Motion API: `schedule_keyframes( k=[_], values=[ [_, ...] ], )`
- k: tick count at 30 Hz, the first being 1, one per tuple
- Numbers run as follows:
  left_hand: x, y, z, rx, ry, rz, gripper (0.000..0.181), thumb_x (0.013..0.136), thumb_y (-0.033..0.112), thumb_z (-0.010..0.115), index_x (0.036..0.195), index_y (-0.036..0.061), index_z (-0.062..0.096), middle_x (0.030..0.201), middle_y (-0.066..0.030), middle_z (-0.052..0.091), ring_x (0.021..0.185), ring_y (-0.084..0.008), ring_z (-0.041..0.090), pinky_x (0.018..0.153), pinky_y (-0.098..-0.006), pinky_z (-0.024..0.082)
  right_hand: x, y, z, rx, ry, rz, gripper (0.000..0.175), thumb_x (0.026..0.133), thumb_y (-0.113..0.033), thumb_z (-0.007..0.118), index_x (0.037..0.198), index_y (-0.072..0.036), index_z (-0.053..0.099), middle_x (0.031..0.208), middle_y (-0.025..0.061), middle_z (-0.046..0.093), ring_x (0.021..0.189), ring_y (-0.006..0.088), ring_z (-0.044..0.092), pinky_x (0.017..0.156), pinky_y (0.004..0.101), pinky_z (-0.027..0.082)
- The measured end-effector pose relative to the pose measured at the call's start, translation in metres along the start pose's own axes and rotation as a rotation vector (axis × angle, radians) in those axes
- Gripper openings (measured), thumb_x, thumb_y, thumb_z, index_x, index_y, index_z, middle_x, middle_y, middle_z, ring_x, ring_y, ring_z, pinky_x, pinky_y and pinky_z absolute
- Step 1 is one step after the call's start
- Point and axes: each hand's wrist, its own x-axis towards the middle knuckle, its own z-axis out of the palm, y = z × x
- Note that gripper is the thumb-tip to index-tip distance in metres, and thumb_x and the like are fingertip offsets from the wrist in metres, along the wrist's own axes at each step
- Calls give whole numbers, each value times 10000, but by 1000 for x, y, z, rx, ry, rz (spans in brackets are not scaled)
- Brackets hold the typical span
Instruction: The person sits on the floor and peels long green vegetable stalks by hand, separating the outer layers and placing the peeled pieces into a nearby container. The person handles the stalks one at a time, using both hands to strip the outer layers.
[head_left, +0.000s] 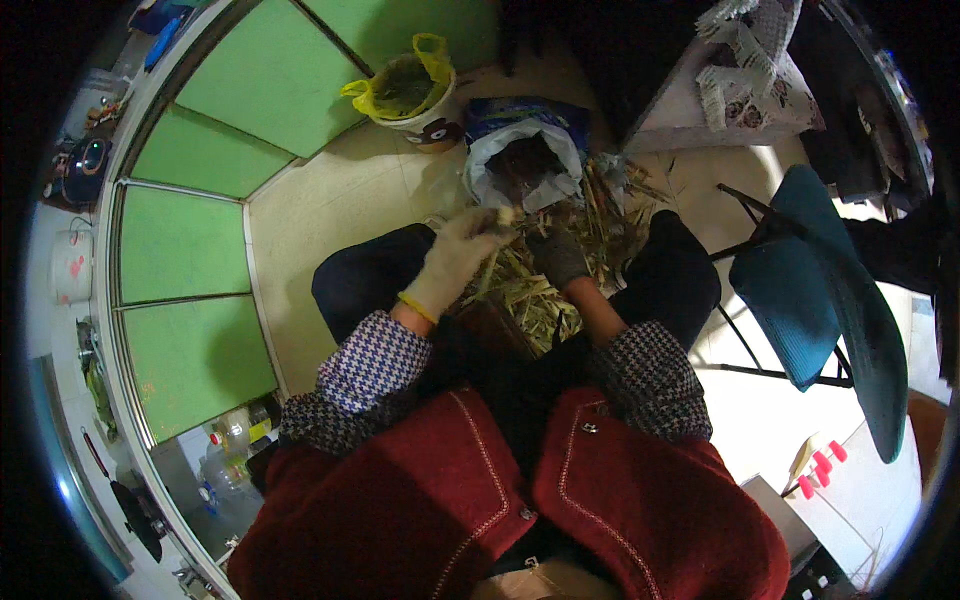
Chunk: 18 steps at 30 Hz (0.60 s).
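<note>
My left hand (465, 251), in a pale work glove with a yellow cuff, has its fingers closed around a small pale piece (507, 217) that cannot be told more exactly. Close beside it on the right is my right hand (557, 253), in a dark grey glove; its fingertips are in shadow, and what they touch is unclear. Just beyond both hands a white-lined sack (480, 166) lies with its mouth towards me, its inside dark. Dry cut stalks and husks (536, 304) are heaped between my legs, below the hands and to the right of the sack.
A bucket with a yellow bag liner (427, 124) stands beyond the sack at the left. Green cabinets (199, 247) line the left side. A teal folding chair (795, 277) is at the right, and a cloth-covered piece of furniture (675, 124) at the upper right.
</note>
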Motion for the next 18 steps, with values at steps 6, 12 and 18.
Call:
schedule_keyframes(
  k=[6,12,18],
  values=[
    [13,-22,-22,-960,249,-598,227,800,24,647,1011,37,565,950,-67,613,820,-134,576,709,-271,501,-23,-22,-30,-175,-180,-482,504,753,-197,631,1237,-113,517,1145,164,572,897,316,606,733,427,483],
    [17,-32,-21,-831,327,-496,200,809,30,640,993,18,564,829,-52,609,633,-91,553,622,-207,483,-21,-13,-14,28,-9,-722,509,741,-70,591,1243,-74,514,1168,177,572,951,362,586,773,424,478],
    [16,-24,-22,-724,414,-395,219,792,29,651,990,8,559,811,-57,600,643,-108,572,597,-227,489,-23,-24,-18,1044,-369,-49,249,852,-243,625,982,-31,629,613,8,539,464,98,477,428,263,365]
  ],
)
